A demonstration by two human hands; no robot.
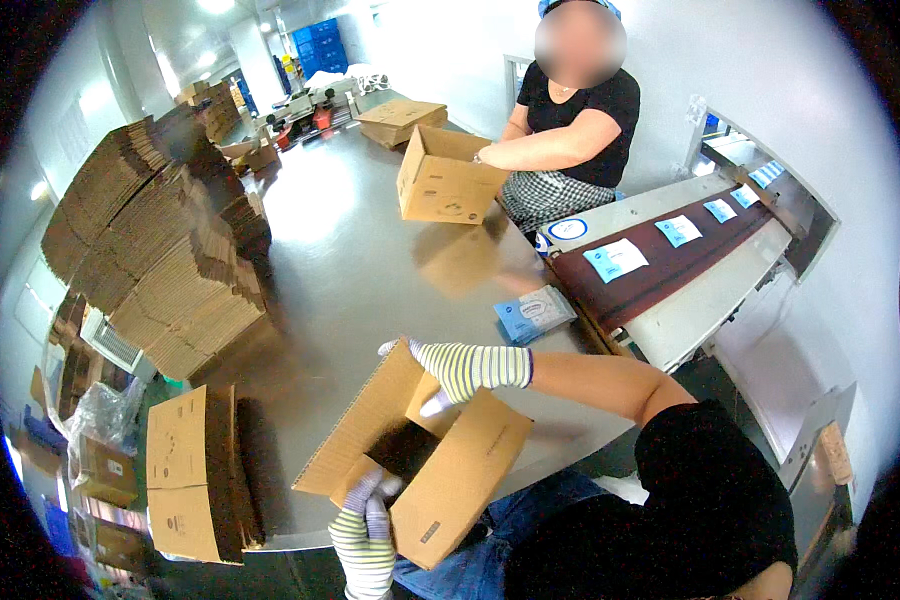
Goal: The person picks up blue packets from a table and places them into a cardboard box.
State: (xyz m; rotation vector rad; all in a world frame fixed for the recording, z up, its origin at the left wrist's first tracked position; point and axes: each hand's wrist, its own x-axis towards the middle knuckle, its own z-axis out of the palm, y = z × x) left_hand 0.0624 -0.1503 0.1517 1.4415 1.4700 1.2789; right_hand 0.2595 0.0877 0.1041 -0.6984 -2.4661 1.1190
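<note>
An open brown cardboard box [460, 470] lies tilted at the near edge of the grey table [350, 270], its flaps spread. My left hand [366, 520], in a striped glove, grips the box's near lower corner. My right hand [462, 368], also in a striped glove, holds the far flap, fingers over its edge and thumb inside. The box's inside is dark, and I cannot see anything in it.
Across the table a person handles another open box [440, 182]. A blue-white soft pack [533, 313] lies by a brown conveyor belt [660, 262] carrying flat packets. Stacks of flattened cartons [165, 260] fill the left, with more flat boxes [195, 470] near me.
</note>
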